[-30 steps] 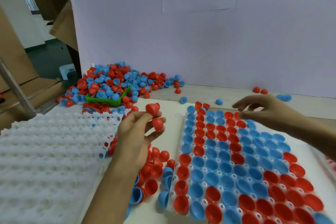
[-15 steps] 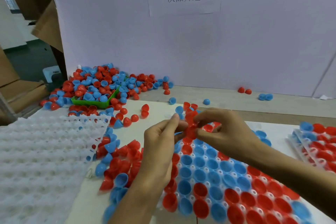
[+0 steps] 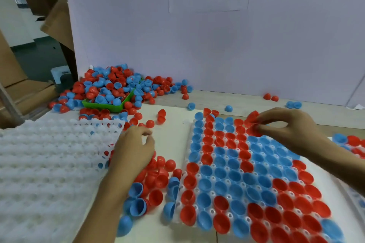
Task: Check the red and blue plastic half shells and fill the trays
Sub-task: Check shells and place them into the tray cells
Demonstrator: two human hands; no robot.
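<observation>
Upper right: right hand (image 3: pixel 292 130) pinches a red shell (image 3: pixel 252 117) over the filled tray (image 3: pixel 197 165)
Centre left: left hand (image 3: pixel 134 150) loosely curled, holding nothing, above loose shells (image 3: pixel 156 181)

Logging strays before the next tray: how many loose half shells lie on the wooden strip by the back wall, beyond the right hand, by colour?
Red half shells: 2
Blue half shells: 2
Total: 4
</observation>
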